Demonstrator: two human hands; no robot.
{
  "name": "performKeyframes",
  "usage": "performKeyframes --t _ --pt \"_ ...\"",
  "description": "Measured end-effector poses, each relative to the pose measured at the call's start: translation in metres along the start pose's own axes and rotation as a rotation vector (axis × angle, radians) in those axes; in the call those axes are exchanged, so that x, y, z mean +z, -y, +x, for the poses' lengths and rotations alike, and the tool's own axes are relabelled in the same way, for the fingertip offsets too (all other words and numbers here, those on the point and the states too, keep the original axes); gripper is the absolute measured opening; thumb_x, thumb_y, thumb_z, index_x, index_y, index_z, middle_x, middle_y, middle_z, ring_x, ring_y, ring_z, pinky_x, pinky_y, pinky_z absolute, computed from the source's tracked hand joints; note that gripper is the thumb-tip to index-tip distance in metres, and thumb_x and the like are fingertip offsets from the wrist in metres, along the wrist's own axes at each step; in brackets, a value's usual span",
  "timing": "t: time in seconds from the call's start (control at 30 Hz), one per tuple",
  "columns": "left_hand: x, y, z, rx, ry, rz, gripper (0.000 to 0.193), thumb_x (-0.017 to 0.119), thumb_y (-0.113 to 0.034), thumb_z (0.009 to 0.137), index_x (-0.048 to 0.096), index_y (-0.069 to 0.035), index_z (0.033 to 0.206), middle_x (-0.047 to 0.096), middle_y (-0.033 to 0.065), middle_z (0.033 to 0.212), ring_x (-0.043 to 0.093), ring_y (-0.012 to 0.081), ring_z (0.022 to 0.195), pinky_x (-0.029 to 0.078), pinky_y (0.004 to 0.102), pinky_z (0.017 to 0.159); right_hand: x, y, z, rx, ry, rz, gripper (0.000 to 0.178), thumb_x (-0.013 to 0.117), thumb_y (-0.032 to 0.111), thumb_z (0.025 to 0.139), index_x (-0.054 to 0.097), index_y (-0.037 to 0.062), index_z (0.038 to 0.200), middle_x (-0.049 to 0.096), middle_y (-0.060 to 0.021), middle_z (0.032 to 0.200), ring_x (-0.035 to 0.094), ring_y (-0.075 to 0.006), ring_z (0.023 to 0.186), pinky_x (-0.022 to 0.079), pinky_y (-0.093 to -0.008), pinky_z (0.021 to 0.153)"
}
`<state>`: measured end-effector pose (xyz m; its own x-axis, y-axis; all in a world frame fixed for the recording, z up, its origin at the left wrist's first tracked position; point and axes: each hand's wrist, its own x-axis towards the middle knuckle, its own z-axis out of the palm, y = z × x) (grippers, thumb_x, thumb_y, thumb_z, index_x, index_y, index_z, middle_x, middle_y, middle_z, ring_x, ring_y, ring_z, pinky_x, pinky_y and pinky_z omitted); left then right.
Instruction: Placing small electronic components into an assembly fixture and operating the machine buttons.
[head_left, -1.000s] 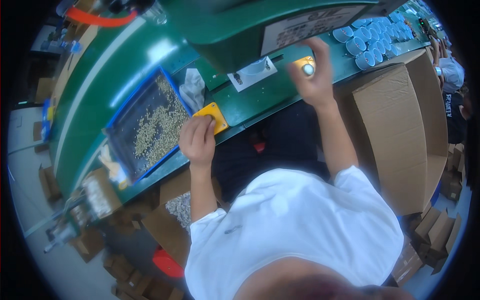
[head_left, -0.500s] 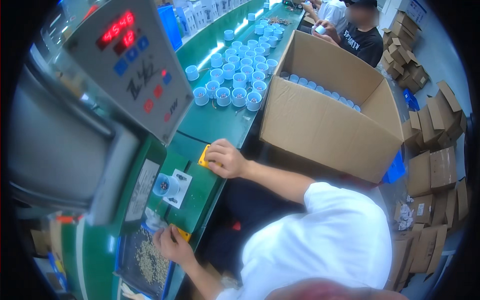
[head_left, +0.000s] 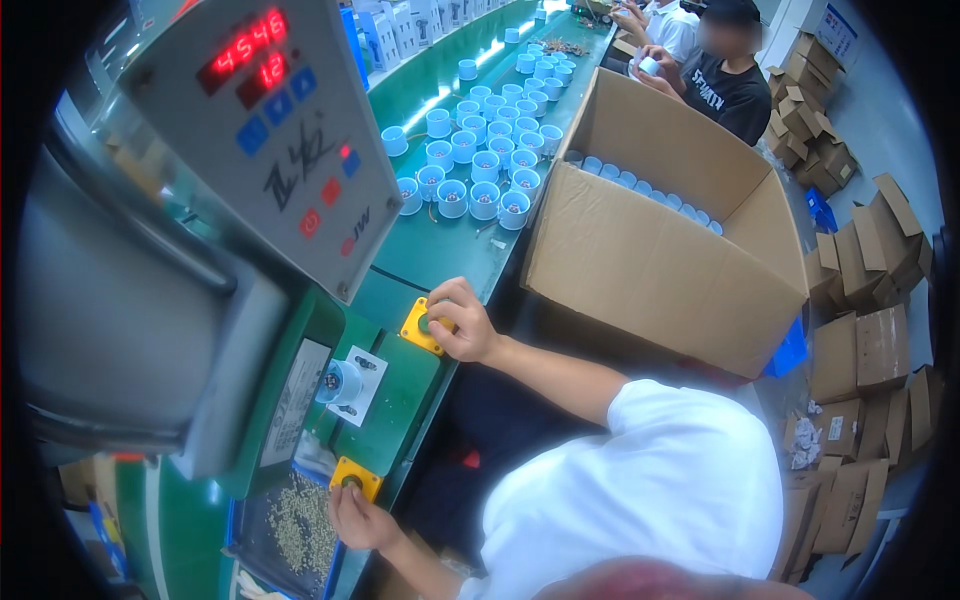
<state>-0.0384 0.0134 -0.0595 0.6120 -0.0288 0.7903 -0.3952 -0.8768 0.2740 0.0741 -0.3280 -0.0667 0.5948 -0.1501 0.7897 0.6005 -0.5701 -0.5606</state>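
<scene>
My left hand (head_left: 362, 520) has its fingers bent, the tips on the green push button of the lower yellow button box (head_left: 367, 474). My right hand (head_left: 466, 322) is curled over the upper yellow button box (head_left: 420, 338), its thumb and fingers at the green push button there. Between the boxes, a light blue cup (head_left: 347, 381) lies against a white plate (head_left: 374, 376) with dark fittings, on the green machine bed (head_left: 405, 385). Small metal parts show inside the cup. The machine's head partly covers it.
A grey control panel (head_left: 270, 150) with a lit red display looms on the left. Several light blue cups (head_left: 484, 200) stand along the green bench beyond. A dark tray (head_left: 270, 540) of small parts is below. A large open carton (head_left: 660, 265) stands to the right. Two people sit farther along.
My left hand has drawn back and down, uncovering more of the lower button box. My right hand has shifted slightly right, so the green push button shows. The whole view has shifted a little.
</scene>
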Motion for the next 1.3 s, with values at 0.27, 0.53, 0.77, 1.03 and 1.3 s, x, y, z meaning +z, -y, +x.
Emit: performKeyframes --t 0.27,0.53,0.77,1.03,1.3 --pt "-0.003 -0.008 0.007 0.021 0.038 0.054 0.008 0.074 -0.002 0.092 0.073 0.005 0.096 0.071 0.0202 0.095 0.067 0.0363 0.096 0.057 0.0439 0.084 -0.002 0.000 -0.001 0.001 0.007 -0.006 0.006 0.068 0.005 0.080 0.064 0.0028 0.084 0.062 -0.0128 0.107 0.055 -0.0321 0.100 0.047 -0.0407 0.088" --pt "-0.002 -0.010 0.010 0.017 0.040 0.048 0.007 0.072 0.000 0.092 0.072 0.007 0.093 0.068 0.0147 0.082 0.065 0.0347 0.093 0.055 0.0438 0.086 -0.002 -0.001 -0.003 -0.004 0.012 -0.007 0.004 0.067 0.006 0.080 0.064 0.0034 0.082 0.062 -0.0125 0.107 0.055 -0.0318 0.099 0.047 -0.0403 0.088" --pt "-0.002 -0.012 0.011 0.011 0.051 0.054 0.007 0.072 -0.001 0.092 0.072 0.006 0.092 0.068 0.0145 0.082 0.064 0.0345 0.091 0.054 0.0443 0.085 -0.003 0.000 -0.002 -0.010 0.021 -0.006 0.003 0.067 0.007 0.080 0.066 0.0036 0.081 0.062 -0.0124 0.108 0.054 -0.0313 0.099 0.046 -0.0401 0.088" --pt "-0.003 -0.008 0.008 0.016 0.072 0.047 0.007 0.073 0.000 0.092 0.072 0.006 0.095 0.069 0.0180 0.091 0.063 0.0348 0.094 0.055 0.0434 0.081 -0.003 -0.001 -0.003 -0.035 0.005 -0.029 0.005 0.070 0.006 0.078 0.065 0.0048 0.078 0.062 -0.0110 0.108 0.055 -0.0310 0.100 0.048 -0.0401 0.086" --pt "0.000 -0.011 0.014 -0.195 0.060 -0.077 0.004 0.072 0.001 0.089 0.071 0.004 0.092 0.069 0.0156 0.087 0.064 0.0355 0.093 0.053 0.0444 0.084 -0.001 -0.001 0.002 -0.056 0.098 -0.015 0.010 0.069 0.011 0.077 0.067 0.0060 0.085 0.063 -0.0129 0.112 0.053 -0.0325 0.102 0.048 -0.0421 0.089"
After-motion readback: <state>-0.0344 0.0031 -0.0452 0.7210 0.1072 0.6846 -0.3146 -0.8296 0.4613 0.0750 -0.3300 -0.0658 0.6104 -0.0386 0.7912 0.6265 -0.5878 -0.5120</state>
